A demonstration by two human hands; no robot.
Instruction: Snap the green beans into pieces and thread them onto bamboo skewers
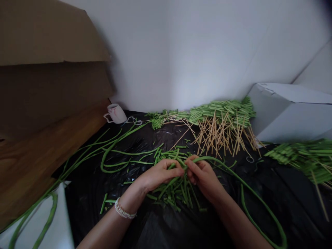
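Note:
My left hand [164, 174] and my right hand [203, 175] meet above a pile of short green bean pieces [178, 193]. Both are closed, thumbs against fingers, on a long green bean [241, 181]. From my right hand the bean curves off to the right and loops down toward the bottom edge. Its end lies between my fingertips, partly hidden by them. A beaded bracelet [123, 210] circles my left wrist. More whole long beans [111, 150] stretch across the black plastic sheet [88, 193] on the left.
Bean pieces threaded on wooden skewers [220, 128] are heaped by the wall, with another skewered stack [303, 159] at the right. A white mug [116, 114] stands at the back left. A white box [293, 110] and a cardboard box [52, 79] flank the sheet.

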